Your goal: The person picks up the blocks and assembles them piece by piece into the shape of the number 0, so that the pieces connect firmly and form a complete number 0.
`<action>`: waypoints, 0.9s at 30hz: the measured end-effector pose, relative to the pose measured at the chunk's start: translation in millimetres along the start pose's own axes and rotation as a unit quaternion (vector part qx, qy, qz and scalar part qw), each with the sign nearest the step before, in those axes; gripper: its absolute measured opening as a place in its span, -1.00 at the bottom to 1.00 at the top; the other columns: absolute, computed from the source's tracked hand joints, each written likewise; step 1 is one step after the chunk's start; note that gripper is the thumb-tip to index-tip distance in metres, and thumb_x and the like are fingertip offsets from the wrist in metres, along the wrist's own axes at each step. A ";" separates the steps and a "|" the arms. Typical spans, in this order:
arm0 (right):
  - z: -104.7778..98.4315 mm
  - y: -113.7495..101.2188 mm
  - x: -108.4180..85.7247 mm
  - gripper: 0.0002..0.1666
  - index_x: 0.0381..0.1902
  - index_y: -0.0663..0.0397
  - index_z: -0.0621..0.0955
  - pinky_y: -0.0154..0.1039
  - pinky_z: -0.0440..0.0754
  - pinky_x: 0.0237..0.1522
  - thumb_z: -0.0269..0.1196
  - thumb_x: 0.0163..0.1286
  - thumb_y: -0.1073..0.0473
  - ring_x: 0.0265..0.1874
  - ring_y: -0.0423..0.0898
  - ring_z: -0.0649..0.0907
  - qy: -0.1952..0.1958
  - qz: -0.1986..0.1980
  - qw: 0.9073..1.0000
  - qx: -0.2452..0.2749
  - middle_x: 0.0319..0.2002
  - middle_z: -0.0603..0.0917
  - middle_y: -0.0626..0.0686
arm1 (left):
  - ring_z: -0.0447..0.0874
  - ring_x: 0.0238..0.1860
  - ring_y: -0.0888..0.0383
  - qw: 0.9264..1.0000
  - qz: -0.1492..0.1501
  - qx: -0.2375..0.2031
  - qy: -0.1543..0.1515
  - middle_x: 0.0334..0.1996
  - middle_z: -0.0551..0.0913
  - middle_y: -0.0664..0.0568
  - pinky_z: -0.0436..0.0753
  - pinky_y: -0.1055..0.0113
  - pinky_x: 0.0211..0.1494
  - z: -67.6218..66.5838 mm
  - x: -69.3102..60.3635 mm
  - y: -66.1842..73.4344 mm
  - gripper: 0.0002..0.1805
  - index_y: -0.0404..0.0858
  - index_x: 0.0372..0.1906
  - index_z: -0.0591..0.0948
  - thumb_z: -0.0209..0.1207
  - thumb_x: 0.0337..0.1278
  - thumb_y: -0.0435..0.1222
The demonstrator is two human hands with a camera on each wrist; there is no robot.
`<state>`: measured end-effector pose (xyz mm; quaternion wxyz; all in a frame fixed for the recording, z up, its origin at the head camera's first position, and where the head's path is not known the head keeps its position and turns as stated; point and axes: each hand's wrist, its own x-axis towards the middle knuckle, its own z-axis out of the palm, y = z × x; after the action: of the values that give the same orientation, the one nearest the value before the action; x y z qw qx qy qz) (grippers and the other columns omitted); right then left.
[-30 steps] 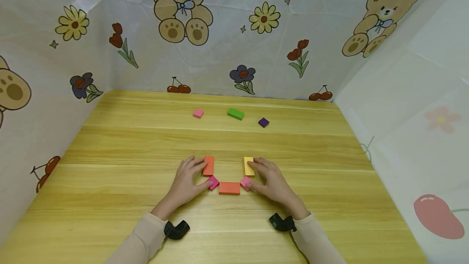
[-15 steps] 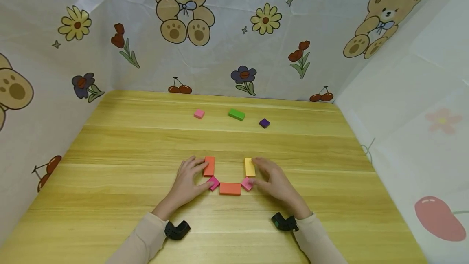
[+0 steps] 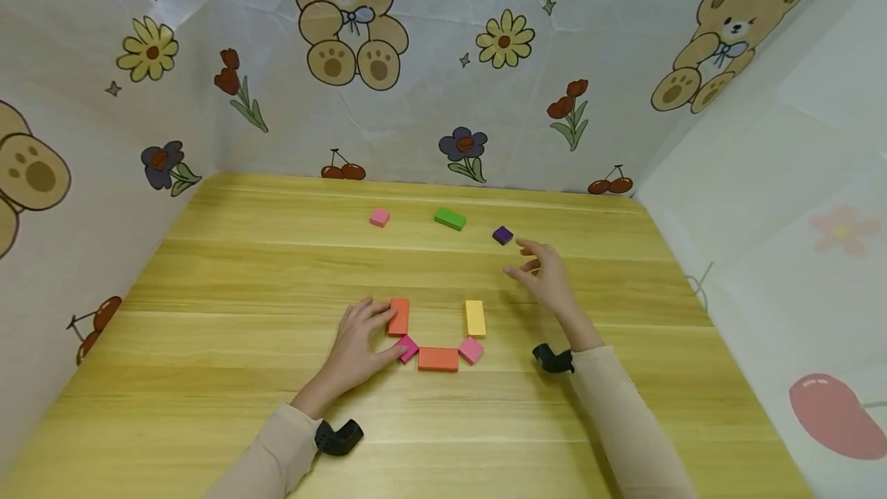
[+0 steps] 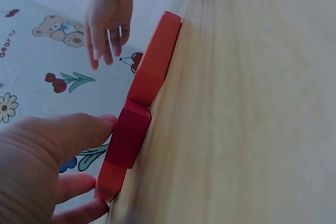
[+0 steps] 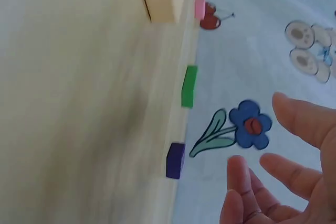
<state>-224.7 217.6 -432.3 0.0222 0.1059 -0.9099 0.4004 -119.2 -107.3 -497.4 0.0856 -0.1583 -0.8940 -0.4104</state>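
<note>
My left hand rests at the left of a U-shaped row of blocks, its thumb touching a magenta block and its fingertips on an upright-lying orange block. A second orange block forms the bottom of the U. On its right side lie a pink block and a yellow block, with no hand on them. In the air, my right hand holds nothing, its fingers spread and bent near a small purple block.
Toward the back of the wooden table lie a green block and a small pink block. A patterned white cloth rises behind the table and along its sides.
My right hand has let go of the yellow and pink blocks and moved forward and right, toward the purple block. My left hand stays on the magenta and orange blocks.
</note>
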 end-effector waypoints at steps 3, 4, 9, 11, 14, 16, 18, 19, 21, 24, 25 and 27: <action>-6.2 7.2 23.2 -0.23 0.43 0.17 0.32 0.02 0.65 -0.12 0.32 0.33 0.12 -0.09 0.18 0.61 0.003 0.038 0.999 0.004 0.21 0.45 0.38 | 0.18 0.41 -0.36 1.000 0.000 0.002 0.000 0.21 0.53 -0.23 -0.02 -0.37 0.43 0.9 -0.6 -0.3 -0.33 -0.37 0.19 0.58 0.45 -0.08 -0.16; -7.3 9.9 30.3 -0.21 0.45 0.14 0.30 0.04 0.64 -0.09 0.31 0.34 0.12 -0.05 0.19 0.60 0.000 0.054 0.998 0.010 0.24 0.43 0.37 | 0.18 0.41 -0.36 1.000 0.000 0.002 -0.001 0.21 0.54 -0.23 -0.02 -0.37 0.43 1.0 -0.6 -0.2 -0.32 -0.37 0.19 0.58 0.45 -0.08 -0.16; -8.6 21.3 59.5 -0.17 0.49 0.08 0.23 0.16 0.54 0.13 0.30 0.35 0.10 0.19 0.27 0.48 -0.021 0.120 0.992 0.045 0.34 0.34 0.35 | 0.18 0.42 -0.36 1.000 -0.002 -0.002 0.001 0.22 0.54 -0.23 -0.04 -0.36 0.43 1.1 -0.4 0.6 -0.32 -0.37 0.20 0.58 0.46 -0.08 -0.18; -7.2 24.9 68.0 -0.17 0.49 0.09 0.23 0.18 0.49 0.20 0.30 0.35 0.11 0.26 0.28 0.42 -0.028 0.136 0.989 0.050 0.35 0.33 0.35 | 0.18 0.42 -0.36 1.000 -0.002 -0.003 0.001 0.22 0.54 -0.23 -0.04 -0.36 0.43 1.2 -0.3 0.6 -0.32 -0.38 0.20 0.58 0.46 -0.08 -0.18; -3.2 30.3 77.8 -0.19 0.47 0.11 0.25 0.16 0.44 0.26 0.30 0.35 0.12 0.30 0.27 0.37 -0.038 0.157 0.986 0.051 0.34 0.33 0.33 | 0.18 0.42 -0.35 1.000 -0.003 -0.002 0.001 0.21 0.54 -0.23 -0.04 -0.35 0.44 1.6 -0.3 0.0 -0.32 -0.37 0.20 0.58 0.46 -0.07 -0.18; 0.0 33.2 82.6 -0.20 0.46 0.12 0.26 0.15 0.42 0.27 0.30 0.35 0.12 0.29 0.26 0.37 -0.042 0.170 0.983 0.052 0.33 0.34 0.32 | 0.18 0.42 -0.35 1.000 -0.003 -0.003 0.001 0.21 0.54 -0.22 -0.04 -0.35 0.44 1.9 -0.4 -0.4 -0.32 -0.37 0.20 0.57 0.46 -0.07 -0.17; 3.0 35.1 86.3 -0.21 0.45 0.12 0.28 0.13 0.43 0.27 0.31 0.34 0.12 0.27 0.25 0.38 -0.043 0.181 0.981 0.051 0.32 0.35 0.31 | 0.18 0.42 -0.33 1.000 -0.005 -0.002 -0.001 0.22 0.54 -0.22 -0.04 -0.34 0.44 2.0 -0.3 -0.7 -0.32 -0.36 0.21 0.57 0.45 -0.06 -0.16; 4.2 35.9 87.9 -0.22 0.44 0.13 0.28 0.12 0.43 0.27 0.31 0.34 0.13 0.27 0.25 0.39 -0.043 0.183 0.981 0.051 0.32 0.36 0.32 | 0.18 0.42 -0.33 1.000 -0.006 -0.003 -0.001 0.22 0.54 -0.22 -0.04 -0.34 0.45 1.9 -0.3 -0.8 -0.32 -0.36 0.21 0.57 0.45 -0.06 -0.16; 6.2 37.0 90.7 -0.22 0.44 0.15 0.29 0.10 0.44 0.26 0.31 0.33 0.15 0.26 0.24 0.40 -0.039 0.187 0.980 0.051 0.30 0.37 0.32 | 0.17 0.43 -0.32 1.000 -0.008 -0.004 -0.002 0.22 0.53 -0.22 -0.05 -0.33 0.45 1.5 -0.3 -0.7 -0.32 -0.36 0.21 0.57 0.45 -0.06 -0.16; 8.2 38.0 93.1 -0.24 0.42 0.17 0.31 0.08 0.45 0.25 0.32 0.32 0.18 0.25 0.23 0.40 -0.035 0.191 0.979 0.058 0.28 0.38 0.31 | 0.17 0.43 -0.32 1.000 -0.010 -0.006 -0.003 0.22 0.53 -0.23 -0.06 -0.33 0.45 0.4 -0.1 0.0 -0.32 -0.36 0.21 0.57 0.45 -0.06 -0.16; 8.8 38.2 93.7 -0.25 0.41 0.18 0.32 0.08 0.45 0.26 0.32 0.32 0.19 0.25 0.23 0.39 -0.034 0.192 0.979 0.062 0.28 0.38 0.31 | 0.17 0.43 -0.33 1.000 -0.010 -0.006 -0.003 0.22 0.53 -0.23 -0.06 -0.33 0.45 -0.1 -0.1 0.3 -0.32 -0.36 0.21 0.57 0.45 -0.07 -0.17; 10.2 38.5 94.5 -0.27 0.39 0.19 0.34 0.08 0.45 0.26 0.33 0.31 0.20 0.26 0.23 0.39 -0.034 0.194 0.978 0.067 0.28 0.39 0.31 | 0.17 0.43 -0.33 1.000 -0.010 -0.004 -0.004 0.22 0.53 -0.23 -0.06 -0.33 0.45 -0.8 0.1 0.5 -0.32 -0.36 0.21 0.57 0.45 -0.07 -0.17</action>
<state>-324.6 218.9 -455.2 -0.0937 -0.0584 -0.8847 0.4530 -119.1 -107.6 -496.5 0.0769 -0.1510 -0.8944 -0.4138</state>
